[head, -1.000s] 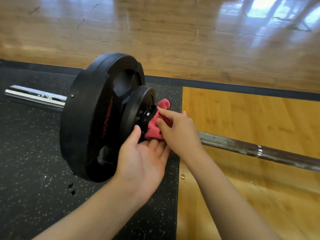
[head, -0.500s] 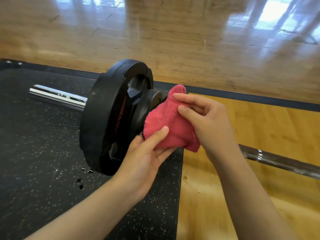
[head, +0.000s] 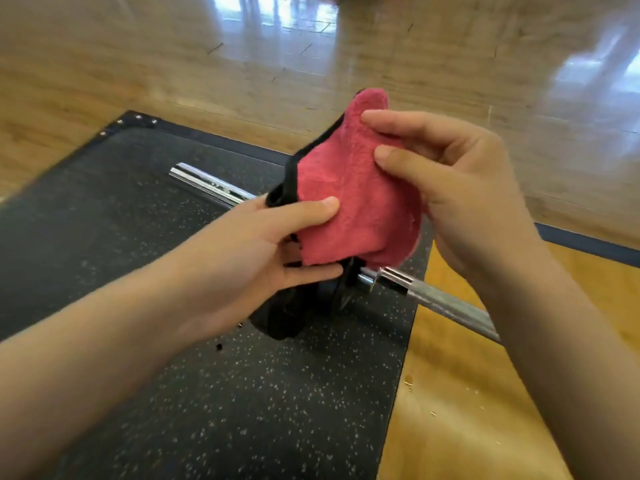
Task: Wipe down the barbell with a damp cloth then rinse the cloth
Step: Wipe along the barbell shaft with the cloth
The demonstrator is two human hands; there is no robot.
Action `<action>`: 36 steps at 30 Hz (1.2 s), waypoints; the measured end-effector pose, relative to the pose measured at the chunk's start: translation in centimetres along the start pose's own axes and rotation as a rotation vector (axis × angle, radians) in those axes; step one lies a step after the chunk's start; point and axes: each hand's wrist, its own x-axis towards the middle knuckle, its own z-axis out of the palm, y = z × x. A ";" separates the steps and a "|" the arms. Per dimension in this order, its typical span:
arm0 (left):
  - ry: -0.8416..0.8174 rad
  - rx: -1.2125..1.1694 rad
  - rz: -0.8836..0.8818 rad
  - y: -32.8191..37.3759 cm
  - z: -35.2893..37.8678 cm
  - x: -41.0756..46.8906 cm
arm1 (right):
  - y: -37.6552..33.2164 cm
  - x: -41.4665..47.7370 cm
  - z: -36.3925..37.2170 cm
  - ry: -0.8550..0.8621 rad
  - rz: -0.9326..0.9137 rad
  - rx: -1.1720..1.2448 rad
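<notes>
**Cloth lifted off the bar, stretched between both hands**

The cloth [head: 349, 202] was bunched against the plate's hub a second ago; now it is raised clear of the barbell [head: 446, 308] and held in the air in front of the plate [head: 284, 317], above the mat's [head: 121, 188] right edge. The left hand [head: 277, 258] pinches its lower left edge, thumb on top, fingers beneath; the right hand [head: 457, 188] pinches the upper right edge. That looks like a turn to a fresh face, or wiping ended before the rinse; I cannot tell which.

The cloth is pink terry, nappy and limp, falling in soft folds. The bar is dull grey knurled steel where it crosses the mat's right edge; the sleeve [head: 207, 183] is bright chrome. The plate is matt black; the mat is black speckled rubber; the floor [head: 467, 410] is glossy wood, with drops [head: 409, 380] beside the mat's right edge.
</notes>
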 end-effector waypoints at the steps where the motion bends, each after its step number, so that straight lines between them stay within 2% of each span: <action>1: 0.012 0.036 -0.002 1.1 -0.6 -0.4 | -0.6 0.7 0.6 -0.035 -0.003 0.015; 4: 0.021 0.126 -0.026 3.7 -2.7 -1.9 | -2.3 1.7 2.5 -0.119 0.017 0.042; 8: 0.077 0.262 0.007 5.5 -5.3 -3.5 | -3.1 1.0 5.1 -0.153 0.157 0.136; 14: 0.109 0.317 0.114 6.2 -10.9 -2.2 | -2.3 0.7 10.5 -0.039 0.186 0.128; 18: 0.009 0.278 0.163 6.3 -14.9 -0.8 | -0.9 1.8 13.7 0.068 0.201 0.060; 20: 0.011 0.260 0.156 6.3 -16.9 -0.1 | -0.5 2.6 15.3 0.090 0.257 0.015; 24: 0.007 0.286 0.126 6.0 -20.1 1.6 | 0.0 4.3 17.9 0.082 0.344 -0.138; 28: 0.022 0.256 0.087 5.8 -21.2 3.2 | 0.0 5.9 18.2 0.015 0.337 -0.487; 31: 0.019 0.243 0.093 5.8 -21.3 4.3 | 0.0 6.9 17.7 -0.047 0.361 -0.631; 33: 0.029 0.199 0.100 5.4 -21.1 5.1 | 0.1 7.8 17.1 -0.118 0.365 -0.729; 36: 0.057 0.171 0.103 3.9 -20.7 6.4 | 0.8 9.3 16.4 -0.338 0.330 -1.042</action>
